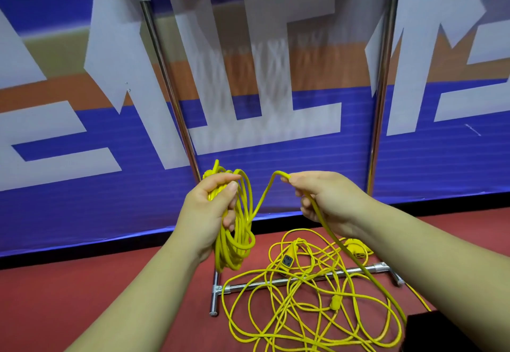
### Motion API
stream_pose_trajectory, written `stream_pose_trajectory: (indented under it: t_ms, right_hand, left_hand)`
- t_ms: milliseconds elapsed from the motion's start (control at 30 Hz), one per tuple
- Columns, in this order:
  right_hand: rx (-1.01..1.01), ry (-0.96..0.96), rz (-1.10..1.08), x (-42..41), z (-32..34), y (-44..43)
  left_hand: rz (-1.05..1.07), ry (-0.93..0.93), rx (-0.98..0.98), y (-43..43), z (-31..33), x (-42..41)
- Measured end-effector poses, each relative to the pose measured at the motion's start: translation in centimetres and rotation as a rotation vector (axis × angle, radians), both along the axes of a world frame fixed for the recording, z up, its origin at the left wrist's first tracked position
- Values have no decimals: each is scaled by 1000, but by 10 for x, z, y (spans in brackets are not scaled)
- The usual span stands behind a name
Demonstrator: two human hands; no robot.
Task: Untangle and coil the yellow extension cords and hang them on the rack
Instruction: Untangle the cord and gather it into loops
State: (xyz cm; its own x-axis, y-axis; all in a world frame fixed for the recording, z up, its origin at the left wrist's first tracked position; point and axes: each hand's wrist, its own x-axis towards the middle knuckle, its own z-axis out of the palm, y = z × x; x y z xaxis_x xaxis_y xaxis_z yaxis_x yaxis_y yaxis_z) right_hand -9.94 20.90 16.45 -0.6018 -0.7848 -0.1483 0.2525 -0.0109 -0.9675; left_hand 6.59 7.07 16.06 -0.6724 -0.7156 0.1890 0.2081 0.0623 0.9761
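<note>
Loops of smooth yellow plastic extension cord (237,244) hang in a long oval coil from the left hand (207,208), whose fingers and thumb curl round the top of the bundle. One strand rises from the coil to the right hand (328,200), which pinches it between thumb and forefinger. From there it slants down to the loose yellow tangle (303,296) spread on the matte red floor (110,291). That tangle lies across the shiny chrome tube base of the rack (254,285), with a yellow socket block (287,260), grey-faced, among its loops. Two polished uprights (165,75) stand against a ribbed blue-and-white banner (82,191).
</note>
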Motion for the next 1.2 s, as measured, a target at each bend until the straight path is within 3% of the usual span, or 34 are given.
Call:
stream_pose_trajectory:
  t_ms: [333, 467, 600, 700, 867, 1033, 1200]
  right_hand:
    - [-76, 276, -327, -7, -4, -3]
    - [10, 245, -432, -17, -9, -8]
    - [186, 59, -269, -30, -20, -10]
    - [161, -154, -215, -28, -20, -12]
    - [338, -48, -77, -23, -26, -5]
    - [78, -2, -162, -21, -16, -10]
    - [-34, 87, -65, -13, -4, -5]
  left_hand:
    - [-90, -5, 85, 22, 7, -8]
    - [-118, -2, 104, 27, 9, -11]
    - [-99, -6, 76, 28, 8, -12]
    - [-68, -18, 53, 24, 4, -12]
    - [-76, -54, 49, 18, -1, -12]
    - [-165, -60, 94, 26, -4, -15]
    - [-169, -97, 120, 35, -10, -21]
